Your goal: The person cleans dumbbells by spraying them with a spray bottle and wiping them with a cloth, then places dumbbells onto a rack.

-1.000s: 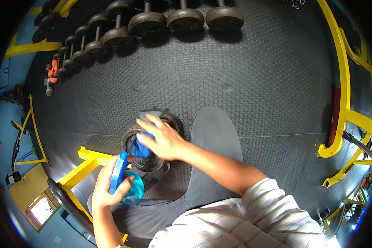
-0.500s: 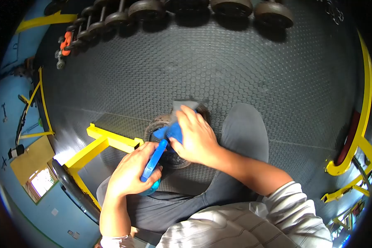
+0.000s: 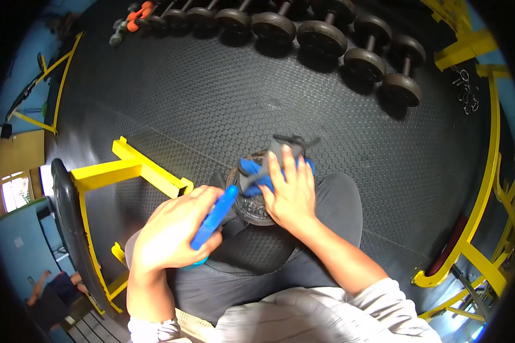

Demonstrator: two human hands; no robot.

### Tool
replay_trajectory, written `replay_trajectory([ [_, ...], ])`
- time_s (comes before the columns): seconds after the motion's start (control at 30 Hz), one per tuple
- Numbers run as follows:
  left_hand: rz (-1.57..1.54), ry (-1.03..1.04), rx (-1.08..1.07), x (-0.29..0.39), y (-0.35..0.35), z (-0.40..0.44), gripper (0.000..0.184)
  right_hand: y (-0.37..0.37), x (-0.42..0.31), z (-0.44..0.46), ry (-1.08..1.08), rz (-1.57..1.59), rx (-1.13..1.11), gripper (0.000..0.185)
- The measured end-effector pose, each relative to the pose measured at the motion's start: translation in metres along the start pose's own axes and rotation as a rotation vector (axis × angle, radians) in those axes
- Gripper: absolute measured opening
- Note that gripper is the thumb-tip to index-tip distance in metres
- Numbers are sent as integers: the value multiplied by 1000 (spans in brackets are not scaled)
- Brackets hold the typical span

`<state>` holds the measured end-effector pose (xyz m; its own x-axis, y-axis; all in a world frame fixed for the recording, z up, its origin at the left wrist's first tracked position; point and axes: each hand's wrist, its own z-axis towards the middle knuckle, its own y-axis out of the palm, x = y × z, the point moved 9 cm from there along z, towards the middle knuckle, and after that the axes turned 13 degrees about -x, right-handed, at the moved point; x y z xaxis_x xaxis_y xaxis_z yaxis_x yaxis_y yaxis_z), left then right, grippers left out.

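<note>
My left hand [image 3: 180, 228] is closed around the neck of a spray bottle with a blue trigger head [image 3: 214, 218]; only a bit of its turquoise body shows below the hand. Between my legs a dark, worn dumbbell [image 3: 254, 210] with raised lettering rests on the floor. Over it lies a blue and grey cloth [image 3: 260, 179]. My right hand [image 3: 292, 191] presses on this cloth from the right, its fingers stretched forward over the fabric. The hand and cloth hide much of the dumbbell.
A row of dumbbells [image 3: 322, 38] runs along the top, with orange ones [image 3: 140, 17] at its left end. Yellow frames stand at left [image 3: 146, 170] and right [image 3: 480, 208]. Chains [image 3: 466, 91] lie upper right. Another person [image 3: 57, 294] is at the lower left.
The camera view has turned and shifted. My right hand has moved the cloth across the dumbbell, and more grey fabric shows. The spray bottle stays in my left hand. Another person has come into view.
</note>
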<state>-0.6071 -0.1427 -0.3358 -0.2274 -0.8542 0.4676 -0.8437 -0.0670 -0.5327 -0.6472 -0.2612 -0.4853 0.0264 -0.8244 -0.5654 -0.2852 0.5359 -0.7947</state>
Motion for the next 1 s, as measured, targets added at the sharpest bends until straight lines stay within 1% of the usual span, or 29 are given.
replay_trajectory([
  [0.07,29,45,-52,4,17,-5,61,1,-30,31,-56,-136,6,61],
  [0.1,46,53,-42,7,19,-9,60,6,-44,43,-76,-171,-50,59],
  [0.13,48,59,-22,7,21,-15,60,13,-59,48,-146,-167,-40,56],
  [0.2,70,218,214,18,13,-34,45,26,-91,32,-379,-183,-93,47],
  [0.23,-11,201,128,17,15,-35,44,35,-100,13,-492,-88,-100,42],
  [0.27,-10,219,144,17,14,-38,44,47,-108,-14,-605,2,-106,38],
  [0.33,-32,238,178,11,15,-42,43,78,-106,-71,-735,-465,-177,34],
  [0.4,-48,260,188,5,15,-48,42,68,-63,-102,-743,-343,-25,37],
  [0.47,-51,237,206,-2,14,-56,41,37,-36,-110,-736,-241,-40,42],
  [0.5,-27,221,194,-5,16,-58,40,32,-26,-108,-704,-204,-99,45],
  [0.53,-44,221,201,-7,17,-61,40,33,-33,-106,-710,-213,-113,45],
  [0.6,-38,165,112,-12,24,-60,51,27,-53,-87,-638,-113,-44,54],
  [0.63,-44,190,122,-13,23,-60,49,28,-75,-78,-677,-105,-85,60],
  [0.67,-55,183,143,-16,23,-59,49,36,-90,-69,-657,-116,-120,66],
  [0.73,-73,224,168,-17,22,-57,47,61,-88,-68,-678,-384,-126,67],
  [0.8,-48,237,187,-17,20,-54,46,50,-63,-77,-735,-300,-142,66],
  [0.83,-38,238,182,-17,20,-54,45,31,-52,-76,-710,-262,-203,59],
  [0.87,-28,244,174,-16,19,-53,44,16,-30,-75,-713,-203,-139,57],
  [0.9,-13,236,189,-17,20,-52,41,7,-8,-68,-639,-263,-85,55],
  [0.93,-23,229,203,-19,19,-51,41,-7,-2,-55,-597,-205,-30,51],
  [1.0,-3,234,183,-17,23,-49,38,-15,-10,-27,-472,-140,79,48],
])
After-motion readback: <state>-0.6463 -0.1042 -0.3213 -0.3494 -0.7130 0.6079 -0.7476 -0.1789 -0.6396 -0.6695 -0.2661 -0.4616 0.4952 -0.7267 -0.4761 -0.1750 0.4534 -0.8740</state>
